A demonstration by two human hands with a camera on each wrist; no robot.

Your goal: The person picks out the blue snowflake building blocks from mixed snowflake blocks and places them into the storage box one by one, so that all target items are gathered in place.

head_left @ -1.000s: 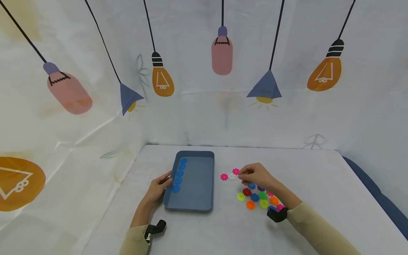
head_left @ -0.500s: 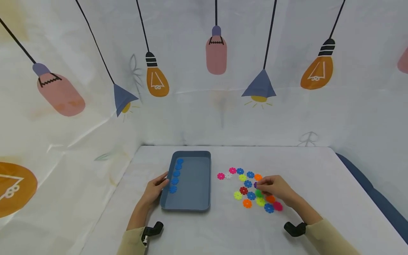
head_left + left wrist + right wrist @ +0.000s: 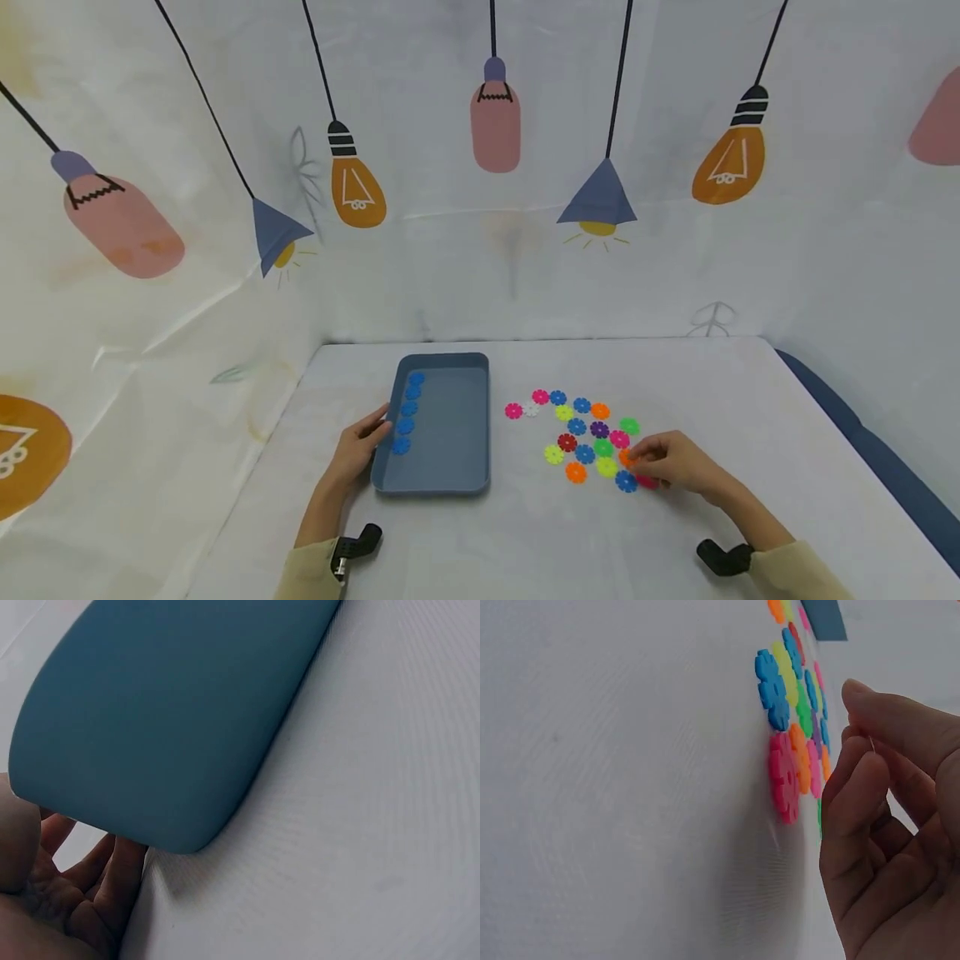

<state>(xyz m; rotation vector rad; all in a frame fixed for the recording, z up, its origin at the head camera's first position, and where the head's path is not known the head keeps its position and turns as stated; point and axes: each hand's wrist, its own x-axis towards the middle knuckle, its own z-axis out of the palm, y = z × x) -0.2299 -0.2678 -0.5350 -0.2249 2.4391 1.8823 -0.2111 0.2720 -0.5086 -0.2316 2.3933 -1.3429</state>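
Note:
A grey-blue tray (image 3: 450,429) lies on the table, with several blue notched plastic discs (image 3: 407,408) in a column along its left side. My left hand (image 3: 356,450) holds the tray's left edge; in the left wrist view its thumb is at the rim and the fingers reach below. My right hand (image 3: 678,462) hovers at the right of a spread of loose discs, thumb and fingers loosely bent, with nothing showing between them. It partly hides an orange disc (image 3: 626,457) and a pink disc (image 3: 647,482). In the right wrist view that pink disc (image 3: 784,776) lies nearest.
Blue, yellow, green, red, purple, orange and pink discs lie flat right of the tray, with a white disc (image 3: 531,409) at the left end. The white table (image 3: 547,542) meets a pale wall sheet (image 3: 450,275) with printed lamps. Something dark blue (image 3: 862,425) stands beyond the right edge.
My right hand has moved from the white disc at the back toward the front right, uncovering several discs. My left hand has stayed at the tray. The head view has shifted slightly right.

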